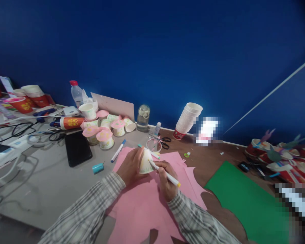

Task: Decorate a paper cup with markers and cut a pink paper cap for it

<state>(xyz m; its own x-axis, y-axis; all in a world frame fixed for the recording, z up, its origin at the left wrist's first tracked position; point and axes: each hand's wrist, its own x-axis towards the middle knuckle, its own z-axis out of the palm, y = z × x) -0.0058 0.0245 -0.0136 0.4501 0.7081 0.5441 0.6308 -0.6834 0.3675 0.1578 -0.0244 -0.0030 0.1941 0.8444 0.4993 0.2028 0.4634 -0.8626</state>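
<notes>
My left hand [131,166] grips a small white paper cup [145,163] lying on its side over a pink paper sheet [144,203]. My right hand [167,179] holds a white marker with a yellow end [165,174], its tip touching the cup's side. The cup bears faint green marks near its rim. Both sleeves are grey plaid.
Behind the hands lie a blue-capped marker [118,150], a tape roll [154,145], scissors [163,141] and a black phone [77,148]. Pink-topped decorated cups [104,135] cluster at the left, a stack of white cups [187,119] leans at the back, green paper [246,200] lies right.
</notes>
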